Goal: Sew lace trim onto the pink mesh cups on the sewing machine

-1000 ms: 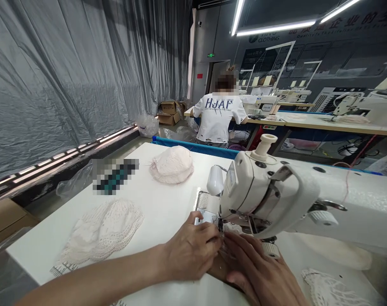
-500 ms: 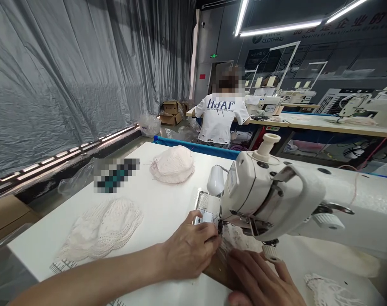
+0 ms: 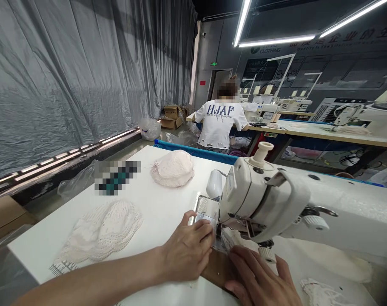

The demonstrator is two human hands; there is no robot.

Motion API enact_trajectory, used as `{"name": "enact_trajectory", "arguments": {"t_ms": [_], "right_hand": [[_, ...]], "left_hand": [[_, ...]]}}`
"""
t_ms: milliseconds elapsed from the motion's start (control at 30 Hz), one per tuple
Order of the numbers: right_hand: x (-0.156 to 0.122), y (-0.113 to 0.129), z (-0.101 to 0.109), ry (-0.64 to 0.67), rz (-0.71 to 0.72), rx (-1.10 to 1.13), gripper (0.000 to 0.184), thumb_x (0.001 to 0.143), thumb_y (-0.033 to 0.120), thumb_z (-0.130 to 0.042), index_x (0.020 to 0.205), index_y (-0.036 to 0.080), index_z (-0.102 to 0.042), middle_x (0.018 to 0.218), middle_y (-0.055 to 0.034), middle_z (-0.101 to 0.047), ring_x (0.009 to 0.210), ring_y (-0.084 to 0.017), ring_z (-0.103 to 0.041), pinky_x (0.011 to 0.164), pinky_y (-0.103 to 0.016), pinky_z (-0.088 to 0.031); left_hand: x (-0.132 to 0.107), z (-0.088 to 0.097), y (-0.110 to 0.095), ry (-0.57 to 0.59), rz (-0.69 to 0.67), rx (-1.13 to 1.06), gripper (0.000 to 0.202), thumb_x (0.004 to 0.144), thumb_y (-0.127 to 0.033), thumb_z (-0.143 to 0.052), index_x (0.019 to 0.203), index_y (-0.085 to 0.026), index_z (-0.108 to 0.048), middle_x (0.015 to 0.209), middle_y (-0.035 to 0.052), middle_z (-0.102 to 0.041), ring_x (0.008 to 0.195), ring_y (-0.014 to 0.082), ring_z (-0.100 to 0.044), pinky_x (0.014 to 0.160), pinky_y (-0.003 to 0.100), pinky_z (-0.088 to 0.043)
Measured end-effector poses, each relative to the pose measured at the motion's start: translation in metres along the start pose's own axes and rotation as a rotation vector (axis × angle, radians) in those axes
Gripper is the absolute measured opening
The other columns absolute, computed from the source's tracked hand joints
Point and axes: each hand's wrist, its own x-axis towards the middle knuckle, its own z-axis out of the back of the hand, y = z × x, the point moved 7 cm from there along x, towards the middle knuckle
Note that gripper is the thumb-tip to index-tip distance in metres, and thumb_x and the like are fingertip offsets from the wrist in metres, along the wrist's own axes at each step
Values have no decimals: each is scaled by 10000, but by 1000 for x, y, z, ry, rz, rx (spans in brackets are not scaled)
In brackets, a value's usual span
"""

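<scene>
The left hand (image 3: pixel 192 248) is palm down with bent fingers, its fingertips at the metal plate (image 3: pixel 203 221) beside the needle; whether it pinches anything cannot be told. The right hand (image 3: pixel 260 274) lies low, fingers together and thumb a little apart, its fingertips at the near edge of the lace (image 3: pixel 234 239); its underside is hidden, so a grip cannot be told either.

The lace is just ahead of the right fingertips, between the two hands and partly under the head of the machine (image 3: pixel 334 199), which reaches across beyond the right hand. A brown panel (image 3: pixel 217 267) shows between the hands.

Left of the left hand, beyond the forearm, a pale lace pile (image 3: pixel 102 229) lies on the white worktop (image 3: pixel 161 212). Ahead of the left hand and well apart from it sits a pinkish cloth pile (image 3: pixel 173 168) with frayed edges; a blurred-out item (image 3: pixel 117 178) is left of that. To the right of the right hand lie a cream piece (image 3: pixel 337 259) and, nearer, a lace scrap (image 3: pixel 321 293).

Far ahead of both hands, a person (image 3: pixel 219 123) in a white shirt sits facing away at another bench.
</scene>
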Motion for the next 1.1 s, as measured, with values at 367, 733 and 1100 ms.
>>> {"name": "enact_trajectory", "arguments": {"t_ms": [367,733,1100], "right_hand": [[17,-7,9,-96,-207,93,309,960,196,-313,898,188,-616,829,-55,-694,673,-189,-638,789,-420,-366],[-12,32,81,520,-385,1275,301,932,455,-370,820,228,-532,718,-9,-554,662,-153,-556,569,-223,-472],[-78,136,71,756,-657,1814,272,806,393,-626,781,124,-594,648,37,-462,585,-70,-383,526,-179,-308]], "left_hand": [[-1,2,2,13,37,-26,377,819,-95,-426,1194,-108,-450,1163,142,-548,1116,232,-488,935,453,-296],[-62,32,-57,395,830,-1578,326,641,-391,-765,797,-125,-660,693,1,-577,649,103,-506,644,240,-405],[-152,11,-136,488,1135,-1860,538,495,-399,-861,913,-114,-677,768,39,-649,653,100,-553,637,209,-425]]}}
